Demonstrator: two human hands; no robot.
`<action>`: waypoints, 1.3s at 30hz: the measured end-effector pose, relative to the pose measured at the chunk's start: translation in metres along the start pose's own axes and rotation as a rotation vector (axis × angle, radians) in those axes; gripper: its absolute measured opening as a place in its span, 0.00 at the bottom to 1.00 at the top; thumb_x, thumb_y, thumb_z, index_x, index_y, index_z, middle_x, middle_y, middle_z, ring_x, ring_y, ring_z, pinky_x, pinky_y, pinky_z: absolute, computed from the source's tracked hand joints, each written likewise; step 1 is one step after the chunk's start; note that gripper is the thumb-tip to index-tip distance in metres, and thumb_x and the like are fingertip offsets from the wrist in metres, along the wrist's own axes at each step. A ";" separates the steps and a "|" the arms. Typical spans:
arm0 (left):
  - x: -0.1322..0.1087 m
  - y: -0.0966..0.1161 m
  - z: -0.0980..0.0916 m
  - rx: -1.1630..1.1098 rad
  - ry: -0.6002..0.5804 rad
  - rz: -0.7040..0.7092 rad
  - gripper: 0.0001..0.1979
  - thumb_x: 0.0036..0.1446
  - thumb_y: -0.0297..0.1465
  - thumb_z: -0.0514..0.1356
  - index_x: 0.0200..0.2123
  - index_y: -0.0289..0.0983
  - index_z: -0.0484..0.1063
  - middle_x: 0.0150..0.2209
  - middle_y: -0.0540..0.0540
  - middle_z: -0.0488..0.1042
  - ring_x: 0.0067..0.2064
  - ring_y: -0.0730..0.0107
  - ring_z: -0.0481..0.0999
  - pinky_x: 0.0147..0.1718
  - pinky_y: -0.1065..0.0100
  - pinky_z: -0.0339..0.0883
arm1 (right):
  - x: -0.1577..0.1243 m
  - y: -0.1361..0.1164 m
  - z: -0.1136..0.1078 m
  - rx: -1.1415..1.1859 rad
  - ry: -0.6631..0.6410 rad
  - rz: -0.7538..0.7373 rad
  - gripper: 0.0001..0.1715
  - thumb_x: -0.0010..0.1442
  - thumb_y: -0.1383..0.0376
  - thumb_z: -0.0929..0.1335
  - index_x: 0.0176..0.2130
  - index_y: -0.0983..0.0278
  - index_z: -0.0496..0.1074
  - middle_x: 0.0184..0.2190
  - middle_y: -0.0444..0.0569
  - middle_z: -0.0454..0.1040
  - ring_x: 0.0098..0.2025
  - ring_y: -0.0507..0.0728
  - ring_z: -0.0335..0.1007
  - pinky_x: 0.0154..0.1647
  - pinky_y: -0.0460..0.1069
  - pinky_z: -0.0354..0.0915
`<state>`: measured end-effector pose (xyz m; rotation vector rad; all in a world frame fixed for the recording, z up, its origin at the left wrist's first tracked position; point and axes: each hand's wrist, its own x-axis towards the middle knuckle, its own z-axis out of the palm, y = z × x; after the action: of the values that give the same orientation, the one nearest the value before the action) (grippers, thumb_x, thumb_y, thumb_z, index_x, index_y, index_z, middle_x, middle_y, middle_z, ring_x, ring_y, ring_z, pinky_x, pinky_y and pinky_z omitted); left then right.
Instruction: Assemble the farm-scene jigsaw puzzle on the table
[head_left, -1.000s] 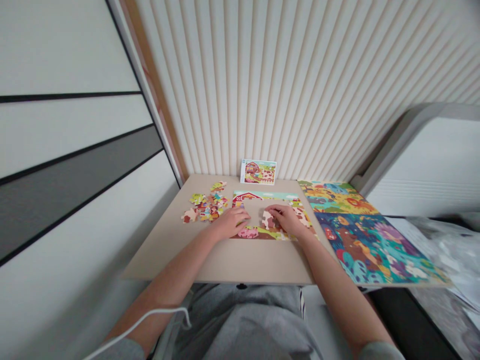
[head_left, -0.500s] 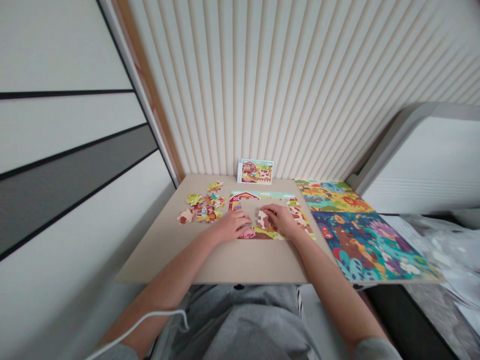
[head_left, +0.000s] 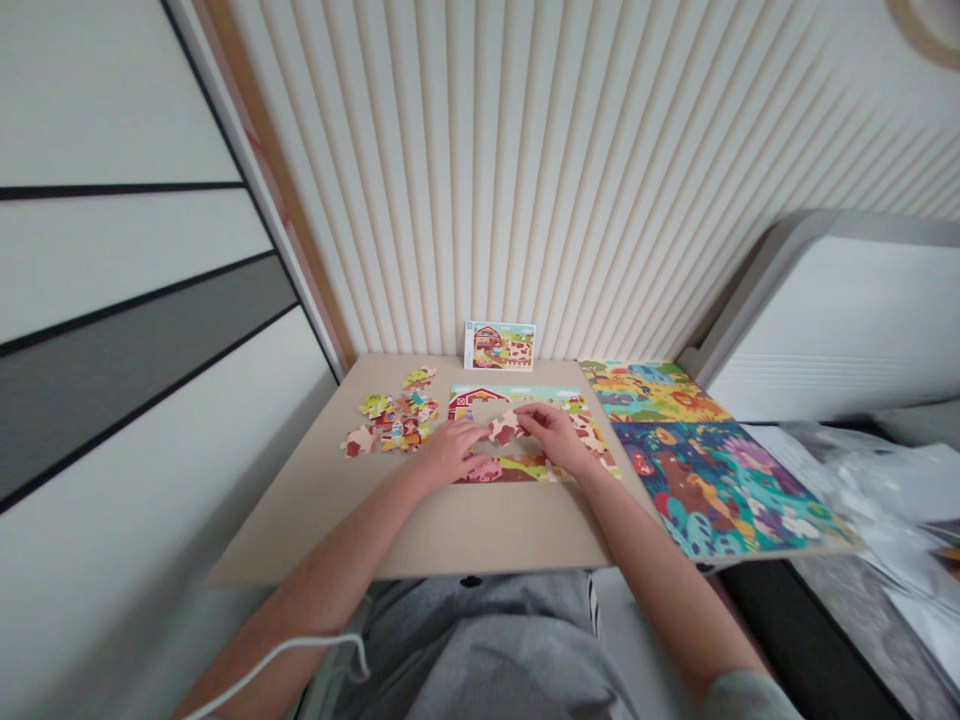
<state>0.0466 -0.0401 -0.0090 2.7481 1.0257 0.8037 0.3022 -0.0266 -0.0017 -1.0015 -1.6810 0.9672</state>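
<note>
Our right hand pinching a cow-spotted jigsaw piece
Looks like it lies long-ways left to right over the gap in the farm puzzle; our left hand sits flat and open just left of it.

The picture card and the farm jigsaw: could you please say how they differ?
The picture card stands at the back of the table; the farm jigsaw lies flat. The card is smaller and whole; the jigsaw has a gap in its middle. Both show a red barn and spotted animals.

Home room, fluted wall panel, jigsaw puzzle
</note>
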 end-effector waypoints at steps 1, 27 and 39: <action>0.001 0.000 -0.001 0.003 0.011 -0.010 0.16 0.62 0.37 0.64 0.51 0.39 0.72 0.49 0.41 0.78 0.53 0.55 0.75 0.55 0.54 0.66 | 0.000 0.000 0.001 0.018 -0.007 0.006 0.18 0.62 0.53 0.69 0.45 0.62 0.77 0.34 0.46 0.78 0.34 0.54 0.71 0.36 0.48 0.66; 0.006 0.005 -0.010 -0.065 0.207 -0.096 0.10 0.69 0.32 0.54 0.50 0.39 0.71 0.48 0.43 0.78 0.51 0.60 0.76 0.54 0.56 0.67 | -0.001 -0.007 -0.004 -0.053 -0.063 0.035 0.22 0.60 0.51 0.69 0.46 0.64 0.76 0.32 0.46 0.77 0.32 0.54 0.70 0.33 0.48 0.65; 0.004 0.005 -0.006 -0.056 0.120 -0.097 0.10 0.67 0.29 0.55 0.46 0.39 0.74 0.43 0.43 0.78 0.48 0.60 0.76 0.51 0.56 0.69 | -0.001 0.017 -0.111 -0.204 0.382 0.084 0.21 0.59 0.56 0.66 0.45 0.67 0.77 0.24 0.45 0.71 0.27 0.54 0.69 0.29 0.49 0.65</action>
<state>0.0493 -0.0421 -0.0002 2.6090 1.1296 0.9766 0.4108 -0.0035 0.0120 -1.3098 -1.4433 0.6142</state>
